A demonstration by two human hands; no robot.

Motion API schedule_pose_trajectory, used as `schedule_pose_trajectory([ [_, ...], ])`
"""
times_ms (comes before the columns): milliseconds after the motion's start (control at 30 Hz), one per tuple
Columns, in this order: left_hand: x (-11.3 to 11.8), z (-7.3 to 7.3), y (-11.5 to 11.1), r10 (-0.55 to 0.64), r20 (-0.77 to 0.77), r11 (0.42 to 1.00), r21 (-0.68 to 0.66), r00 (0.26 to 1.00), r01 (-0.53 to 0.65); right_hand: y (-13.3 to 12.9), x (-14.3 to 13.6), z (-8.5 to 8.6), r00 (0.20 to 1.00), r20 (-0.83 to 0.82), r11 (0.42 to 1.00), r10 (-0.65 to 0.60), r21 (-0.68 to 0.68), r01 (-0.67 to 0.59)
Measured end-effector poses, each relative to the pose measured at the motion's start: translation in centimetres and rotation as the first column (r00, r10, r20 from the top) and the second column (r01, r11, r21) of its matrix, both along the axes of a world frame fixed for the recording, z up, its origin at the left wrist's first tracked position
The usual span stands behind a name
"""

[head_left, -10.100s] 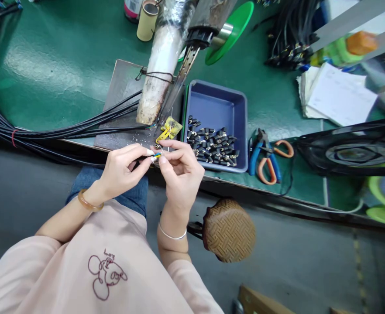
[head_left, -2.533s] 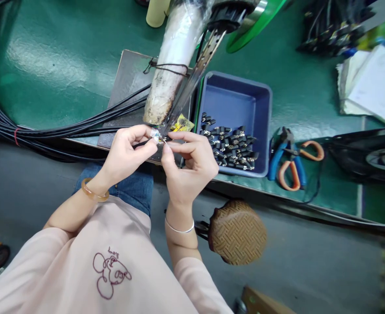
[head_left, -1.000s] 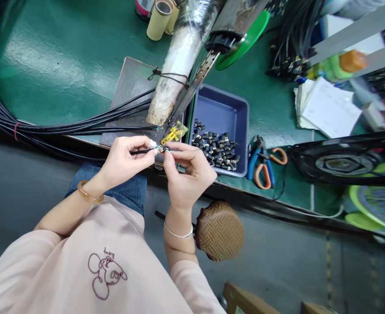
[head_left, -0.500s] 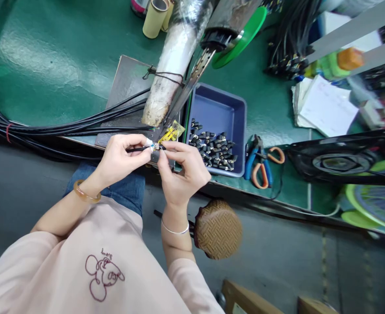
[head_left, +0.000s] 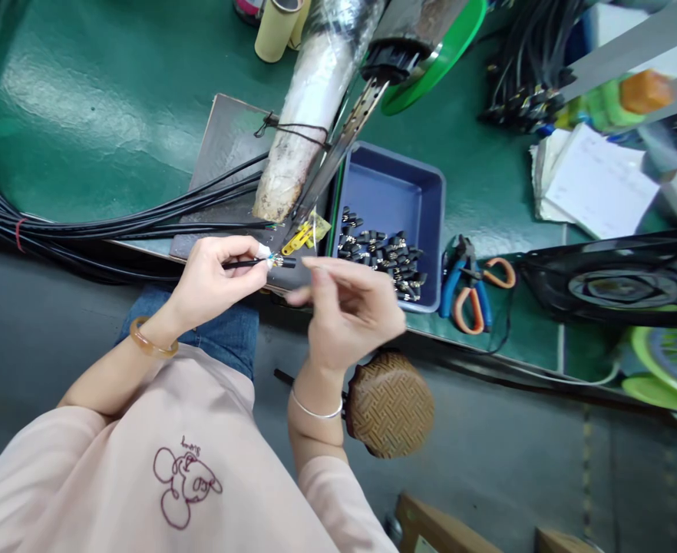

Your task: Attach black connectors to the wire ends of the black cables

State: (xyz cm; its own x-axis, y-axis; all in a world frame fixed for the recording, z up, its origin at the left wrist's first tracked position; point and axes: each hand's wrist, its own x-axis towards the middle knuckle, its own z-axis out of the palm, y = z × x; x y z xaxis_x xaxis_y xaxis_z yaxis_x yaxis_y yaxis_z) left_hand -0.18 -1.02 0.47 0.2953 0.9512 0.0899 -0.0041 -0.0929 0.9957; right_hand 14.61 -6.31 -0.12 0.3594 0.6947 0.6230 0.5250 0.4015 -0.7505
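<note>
My left hand (head_left: 215, 273) is closed on a black cable (head_left: 240, 264), thumb and fingertips pinching it close to its end. Thin coloured wires show at that end, with a small black connector (head_left: 284, 262) beyond the fingertips. To the right of the connector and apart from it is my right hand (head_left: 353, 303), blurred, its fingers apart with nothing visible in them. Just above the connector lies a yellow piece (head_left: 299, 236) beside a soldering iron's slotted metal shaft (head_left: 355, 119). Several black connectors (head_left: 393, 257) lie in a blue tray (head_left: 439, 230) behind my right hand.
A bundle of black cables (head_left: 85, 228) runs along the table edge at left. A wrapped white duct (head_left: 298, 130) reaches down over a grey plate (head_left: 223, 130). Pliers (head_left: 457, 284) and orange-handled scissors (head_left: 477, 307) lie right of the tray. A stool (head_left: 393, 403) stands below.
My right hand has let go of the connector and moved right, its fingers spreading. My left hand keeps the cable in nearly the same place. The view has shifted slightly.
</note>
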Motion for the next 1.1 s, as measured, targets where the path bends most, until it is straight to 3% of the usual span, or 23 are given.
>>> schedule_pose_trajectory([
  [133,-0.2,-0.1,-0.6,0.015,-0.021,0.998,0.058,1.000,-0.013,-0.5,0.1,0.9,0.975,-0.171,0.961,-0.144,0.211,0.179],
  [267,-0.4,-0.1,-0.8,0.024,-0.095,0.980,0.199,0.995,-0.004,-1.4,-0.4,1.0,0.985,-0.098,0.990,-0.140,0.014,0.142],
  [433,-0.7,0.2,-1.0,0.058,-0.181,0.943,0.333,0.982,0.005,-2.5,-0.6,0.3,0.991,0.096,0.986,-0.088,-0.131,0.100],
  [600,-0.7,0.3,-1.2,0.057,-0.191,0.928,0.371,0.980,0.019,-2.2,-0.4,0.3,0.954,0.276,0.989,-0.121,-0.049,0.139],
  [733,-0.7,0.4,-1.2,0.021,-0.198,0.934,0.354,0.980,0.051,-1.5,-0.8,0.1,0.942,0.328,0.997,-0.076,0.010,0.077],
  [967,-1.1,0.1,-0.3,-0.129,-0.007,0.988,0.090,0.992,0.129,-0.6,-0.9,-0.5,0.995,-0.028,0.991,0.092,-0.099,-0.094],
  [1100,-1.1,-0.2,-0.1,-0.132,0.046,0.991,0.017,0.990,0.131,-0.4,-0.8,-0.8,0.996,-0.033,0.993,0.084,-0.082,-0.086],
])
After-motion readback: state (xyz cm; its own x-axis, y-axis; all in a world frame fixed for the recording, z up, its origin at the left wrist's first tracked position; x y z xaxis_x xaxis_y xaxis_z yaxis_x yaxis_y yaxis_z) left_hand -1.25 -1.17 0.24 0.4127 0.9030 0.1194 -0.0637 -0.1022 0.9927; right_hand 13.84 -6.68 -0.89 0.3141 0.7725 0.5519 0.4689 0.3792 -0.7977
